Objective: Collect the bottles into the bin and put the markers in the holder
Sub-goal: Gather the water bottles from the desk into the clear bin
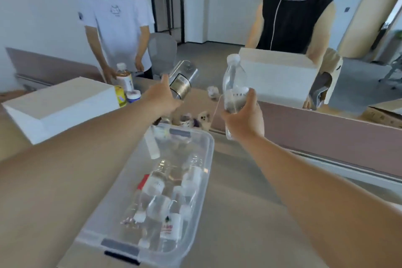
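Note:
A clear plastic bin (207, 150) stands on the desk in front of me with several clear bottles (155, 183) lying in it. My left hand (162, 99) holds a clear bottle with a dark label (182, 79), tilted away from me, above the bin's far end. My right hand (242, 116) grips an upright clear water bottle with a white cap (233, 76), to the right of the bin's far corner. No markers or holder are visible.
A white box (58, 107) lies at the left, a second white box (280, 76) at the back right. Two people stand across the desk; one touches a brown-drink bottle (124, 77). Small figurines (195, 118) sit beyond the bin. A divider panel (326, 135) runs along the right.

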The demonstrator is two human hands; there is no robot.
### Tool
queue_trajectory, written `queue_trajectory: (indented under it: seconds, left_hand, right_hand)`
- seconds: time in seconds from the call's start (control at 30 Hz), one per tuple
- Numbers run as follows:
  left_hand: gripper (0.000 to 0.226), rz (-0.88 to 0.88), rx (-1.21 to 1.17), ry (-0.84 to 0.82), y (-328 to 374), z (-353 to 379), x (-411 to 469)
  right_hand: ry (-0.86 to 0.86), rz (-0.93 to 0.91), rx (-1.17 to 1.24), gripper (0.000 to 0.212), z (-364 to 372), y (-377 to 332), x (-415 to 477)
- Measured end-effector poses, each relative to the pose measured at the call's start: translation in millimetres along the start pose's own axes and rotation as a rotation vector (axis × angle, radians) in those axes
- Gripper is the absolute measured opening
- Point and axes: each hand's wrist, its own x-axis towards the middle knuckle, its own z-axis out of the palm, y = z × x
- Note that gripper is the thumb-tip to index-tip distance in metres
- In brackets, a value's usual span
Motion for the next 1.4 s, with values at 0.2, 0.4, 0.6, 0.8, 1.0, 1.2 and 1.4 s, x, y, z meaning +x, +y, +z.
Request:
queue_trajectory:
  seconds: [0.2,0.4,0.6,0.8,1.0,1.2,1.4]
  left_hand:
    - [0.077,-0.252,-0.175,-0.221,-108,67,-42]
    - [0.076,-0.371,0.083,-0.289,-167,159,-94]
    - [0.068,-0.335,0.258,-0.349,-162,169,-93]
    - [0.053,-0.260,0.141,-0.280,-153,137,-67]
    - [0.052,-0.147,0.086,-0.210,-98,93,-35]
    - [0.052,0.116,0.048,-0.188,9,99,-38]
    - [0.048,0.383,0.001,-0.277,120,160,-95]
  right_hand:
    - [-0.220,0.182,0.086,0.045,97,14,-67]
    - [-0.358,0.345,-0.001,0.055,161,20,-93]
    - [-0.499,0.273,-0.531,0.080,199,45,-123]
    - [-0.493,0.363,-0.460,0.073,199,35,-130]
    - [-0.335,0.332,-0.288,0.035,133,19,-91]
    - [-0.107,0.374,-0.494,0.031,17,74,-66]
    - [0.101,0.699,-0.545,0.030,-114,154,-120]
